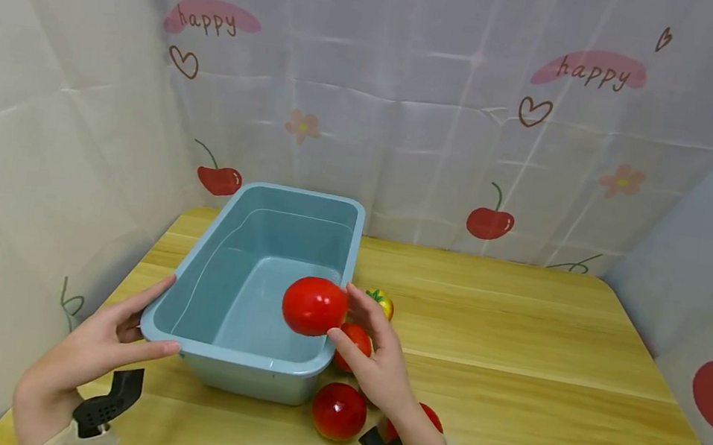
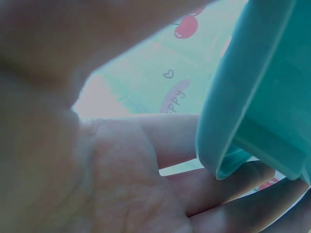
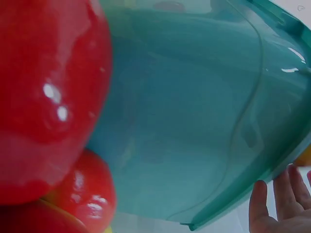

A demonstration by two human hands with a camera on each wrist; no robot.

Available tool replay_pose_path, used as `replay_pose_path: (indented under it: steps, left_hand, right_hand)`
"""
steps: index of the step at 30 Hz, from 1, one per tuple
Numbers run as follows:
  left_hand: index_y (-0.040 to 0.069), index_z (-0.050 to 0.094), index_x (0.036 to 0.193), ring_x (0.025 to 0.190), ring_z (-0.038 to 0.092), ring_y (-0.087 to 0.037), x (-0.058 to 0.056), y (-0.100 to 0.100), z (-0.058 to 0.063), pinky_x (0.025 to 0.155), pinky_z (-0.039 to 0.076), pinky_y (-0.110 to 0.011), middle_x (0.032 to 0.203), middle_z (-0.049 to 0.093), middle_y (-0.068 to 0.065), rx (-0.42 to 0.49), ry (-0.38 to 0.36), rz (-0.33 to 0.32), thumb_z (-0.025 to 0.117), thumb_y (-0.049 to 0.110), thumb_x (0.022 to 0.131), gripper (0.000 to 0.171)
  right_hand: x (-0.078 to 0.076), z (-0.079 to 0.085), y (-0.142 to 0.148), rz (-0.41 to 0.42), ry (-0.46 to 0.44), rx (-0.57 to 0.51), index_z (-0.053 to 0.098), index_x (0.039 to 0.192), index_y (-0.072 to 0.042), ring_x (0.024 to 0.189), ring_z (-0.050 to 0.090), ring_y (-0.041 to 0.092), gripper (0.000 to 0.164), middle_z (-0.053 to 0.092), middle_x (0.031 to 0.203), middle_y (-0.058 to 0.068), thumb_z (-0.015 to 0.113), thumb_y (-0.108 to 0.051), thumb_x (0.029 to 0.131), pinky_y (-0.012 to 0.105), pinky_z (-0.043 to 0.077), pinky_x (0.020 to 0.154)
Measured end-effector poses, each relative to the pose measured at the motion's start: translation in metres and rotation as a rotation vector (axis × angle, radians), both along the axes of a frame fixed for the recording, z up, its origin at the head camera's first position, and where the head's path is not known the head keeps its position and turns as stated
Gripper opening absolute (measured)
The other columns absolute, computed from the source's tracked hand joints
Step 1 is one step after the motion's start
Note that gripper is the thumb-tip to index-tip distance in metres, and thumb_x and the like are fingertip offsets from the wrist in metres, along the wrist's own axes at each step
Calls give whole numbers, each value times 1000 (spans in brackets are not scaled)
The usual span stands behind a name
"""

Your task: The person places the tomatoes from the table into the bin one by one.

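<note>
A light blue plastic basin (image 1: 244, 356) stands on the wooden table. My left hand (image 1: 94, 338) grips its near left corner, thumb along the front rim and fingers at the left side. In the left wrist view the palm (image 2: 126, 170) faces the basin's rim (image 2: 228, 97). Over the basin's right side, my right hand (image 1: 379, 361) holds a glossy red tomato (image 1: 314, 307) between thumb and fingers. Below that hand, a dark red round fruit (image 1: 338, 411) and an orange-red one (image 1: 354, 346) lie beside the basin.
A yellow fruit with green leaves (image 1: 381, 302) lies behind the right hand. Another red fruit (image 1: 432, 417) is partly hidden by the right wrist. Large red fruit (image 3: 48, 97) fills the left of the right wrist view. Printed curtains (image 1: 420, 148) stand behind the table (image 1: 547, 368).
</note>
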State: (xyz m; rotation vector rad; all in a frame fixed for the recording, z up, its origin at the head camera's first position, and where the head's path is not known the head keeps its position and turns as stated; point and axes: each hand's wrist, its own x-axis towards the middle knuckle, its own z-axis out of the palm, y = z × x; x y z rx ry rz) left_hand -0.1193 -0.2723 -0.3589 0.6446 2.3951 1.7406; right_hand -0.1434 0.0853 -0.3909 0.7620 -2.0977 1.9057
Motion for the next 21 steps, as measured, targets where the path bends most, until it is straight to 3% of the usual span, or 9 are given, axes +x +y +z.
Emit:
replay_pose_path:
  steps: [4, 12, 15, 21]
  left_hand:
    - [5, 14, 151, 104, 62, -23, 0, 0, 1, 80, 53, -28, 134, 40, -24, -1, -11, -2, 62, -9, 85, 83]
    - [5, 14, 150, 98, 63, -16, 0, 1, 1, 78, 53, -26, 137, 28, -35, -31, -26, 23, 64, -6, 85, 83]
    - [5, 15, 150, 97, 64, -17, 0, 1, 1, 77, 54, -26, 137, 30, -34, -41, -20, 30, 65, -5, 85, 83]
    - [7, 15, 151, 97, 64, -19, 0, 1, 1, 77, 54, -28, 130, 40, -30, -49, -13, 29, 65, -4, 85, 83]
  right_hand:
    - [-2, -3, 0, -1, 57, 4, 41, 139, -8, 119, 50, 25, 58, 50, 134, 8, 64, 0, 87, 40, 42, 98]
    - [-1, 11, 11, 3, 16, -39, 48, 132, -3, 116, 50, 37, 50, 54, 127, 15, 64, 3, 86, 37, 42, 98]
    - [-8, 4, 20, -10, 1, -23, 49, 133, -8, 117, 50, 36, 51, 55, 128, 10, 66, 1, 86, 36, 40, 101]
    - [-14, 10, 39, -49, -19, 24, 51, 130, -7, 115, 53, 29, 48, 56, 125, 17, 67, -1, 85, 35, 40, 101]
